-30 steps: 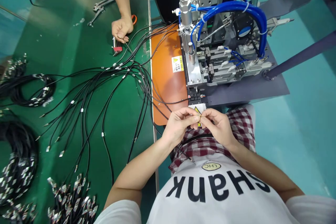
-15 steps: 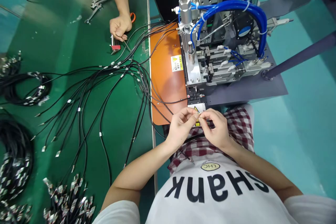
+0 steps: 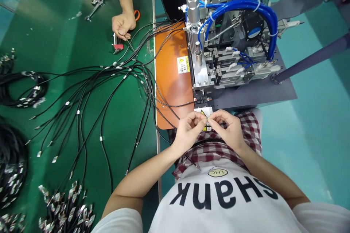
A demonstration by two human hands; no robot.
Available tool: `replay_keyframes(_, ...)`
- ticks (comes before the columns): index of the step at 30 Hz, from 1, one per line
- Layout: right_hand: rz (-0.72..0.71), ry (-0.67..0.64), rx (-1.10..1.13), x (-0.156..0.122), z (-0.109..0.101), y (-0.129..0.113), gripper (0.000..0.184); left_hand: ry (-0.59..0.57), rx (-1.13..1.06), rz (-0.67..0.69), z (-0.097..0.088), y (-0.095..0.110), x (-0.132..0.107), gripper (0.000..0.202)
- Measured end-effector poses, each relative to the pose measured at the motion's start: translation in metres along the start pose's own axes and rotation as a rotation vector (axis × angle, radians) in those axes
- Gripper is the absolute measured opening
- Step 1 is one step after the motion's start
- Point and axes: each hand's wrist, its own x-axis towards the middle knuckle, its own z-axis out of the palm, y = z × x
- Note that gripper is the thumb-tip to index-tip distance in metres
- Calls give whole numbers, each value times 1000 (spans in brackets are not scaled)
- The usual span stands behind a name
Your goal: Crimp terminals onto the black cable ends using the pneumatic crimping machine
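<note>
In front of my lap, my left hand (image 3: 188, 128) and my right hand (image 3: 227, 128) meet at the fingertips. Both are closed in a pinch on tiny, pale thin wires (image 3: 207, 118), mostly hidden by the fingers. A black cable (image 3: 209, 141) crosses my lap just below the hands, and another cable's tip (image 3: 197, 166) lies by my shirt. Right behind my fingers is a white and yellow warning label (image 3: 202, 111) on the machine. A black cable sits in the small black holder (image 3: 201, 100) beyond it.
To the right stands a machine with metal cylinders (image 3: 193, 7) and blue hoses (image 3: 246, 3). An orange plate (image 3: 175, 91) joins it to the green table (image 3: 128, 113), where black cables (image 3: 117, 69) fan out. Cable bundles (image 3: 65, 207) lie left. Another person's hand (image 3: 123, 25) holds a cable near scissors (image 3: 137, 15).
My right fingers have straightened slightly and shifted a little at the pinch point. The whole view has slid slightly left. The other person's hand keeps its place over the table.
</note>
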Motion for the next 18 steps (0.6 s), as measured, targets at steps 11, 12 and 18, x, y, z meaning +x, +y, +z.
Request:
replay_keyframes(11, 69, -10, 27, 2, 0, 0, 5, 10, 17, -14, 2, 4, -1, 31)
replay_keyframes(12, 70, -10, 30, 2, 0, 1, 5, 8, 21, -13, 2, 4, -1, 31)
replay_keyframes(18, 59, -11, 39, 3, -1, 4, 4, 4, 37, -11, 2, 4, -1, 29)
